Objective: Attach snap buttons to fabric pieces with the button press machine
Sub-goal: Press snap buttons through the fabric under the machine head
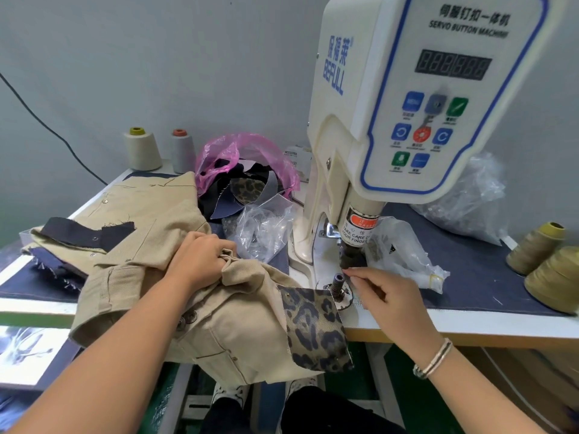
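The white button press machine towers at the upper right, its black punch hanging just above the lower die post. A beige garment with a leopard-print flap drapes over the table's front edge, left of the die. My left hand is closed on a bunched fold of the beige garment. My right hand reaches to the die from the right, thumb and forefinger pinched together under the punch; whether a snap part sits between them is too small to tell.
A pink bag of fabric scraps and clear plastic bags lie behind the garment. Two thread cones stand at the back left, olive cones at the right. Dark fabric pieces rest on the left.
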Demonstrator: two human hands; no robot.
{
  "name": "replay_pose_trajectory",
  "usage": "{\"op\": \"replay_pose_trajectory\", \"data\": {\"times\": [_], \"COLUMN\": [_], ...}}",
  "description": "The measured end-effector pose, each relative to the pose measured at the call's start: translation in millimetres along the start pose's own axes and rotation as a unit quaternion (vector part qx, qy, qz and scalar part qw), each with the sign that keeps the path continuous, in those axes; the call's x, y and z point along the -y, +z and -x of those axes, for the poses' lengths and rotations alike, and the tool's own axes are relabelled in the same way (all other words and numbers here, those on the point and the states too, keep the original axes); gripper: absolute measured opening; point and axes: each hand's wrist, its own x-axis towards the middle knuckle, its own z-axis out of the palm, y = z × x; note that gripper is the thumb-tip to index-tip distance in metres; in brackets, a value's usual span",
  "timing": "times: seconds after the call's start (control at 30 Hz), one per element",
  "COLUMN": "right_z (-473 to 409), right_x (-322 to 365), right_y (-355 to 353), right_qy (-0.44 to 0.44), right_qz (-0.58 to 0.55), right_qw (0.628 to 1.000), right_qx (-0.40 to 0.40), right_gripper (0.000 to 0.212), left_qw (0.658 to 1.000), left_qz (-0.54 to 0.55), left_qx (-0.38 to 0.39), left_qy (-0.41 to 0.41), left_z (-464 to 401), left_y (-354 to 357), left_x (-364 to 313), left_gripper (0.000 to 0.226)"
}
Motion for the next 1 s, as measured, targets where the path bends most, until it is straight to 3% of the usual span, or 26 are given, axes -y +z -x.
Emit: {"op": "replay_pose_trajectory", "data": {"times": [0.1,0.17,0.27,0.4,0.5,0.7,0.83,0.93,1.0], "right_z": [14.1,12.2,-18.2,-96.9,-160.1,-224.3,-229.8,-229.6,-230.9], "right_x": [24.9,49.6,78.8,94.8,87.0,61.0,49.7,42.0,39.4], "right_y": [12.0,28.8,61.7,107.3,132.6,162.4,172.9,179.7,183.0], "right_qy": [-0.005,-0.061,-0.13,-0.019,0.059,0.071,0.094,0.108,0.129], "right_qz": [-0.077,-0.089,-0.084,-0.128,-0.039,0.14,0.263,0.286,0.277], "right_qw": [0.997,0.992,0.986,0.989,0.992,0.986,0.945,0.935,0.93], "right_qx": [0.017,0.068,0.069,0.065,0.101,0.065,0.172,0.183,0.206], "right_gripper": [0.015,0.023,0.023,0.028,0.035,0.038,0.028,0.022,0.035], "left_qw": [1.0,1.0,1.0,1.0,1.0,1.0,0.999,1.0,1.0], "left_qz": [0.005,0.001,0.001,-0.02,-0.02,-0.02,-0.036,-0.028,-0.028], "left_qx": [0.0,0.005,0.009,0.01,0.009,-0.002,-0.006,-0.004,-0.002], "left_qy": [-0.002,-0.002,-0.004,-0.011,-0.01,-0.003,-0.005,-0.006,-0.001], "left_z": [-0.3,-0.6,0.7,0.2,0.2,0.4,-0.7,-0.7,-0.8], "left_y": [-0.1,-1.0,-1.5,-1.5,-1.9,2.2,3.9,2.8,1.9], "left_x": [-0.2,-0.5,-1.0,-2.7,-3.2,-1.1,-0.9,-1.7,-2.0], "left_gripper": [0.019,0.018,0.018,0.028,0.019,0.02,0.013,0.019,0.017]}}
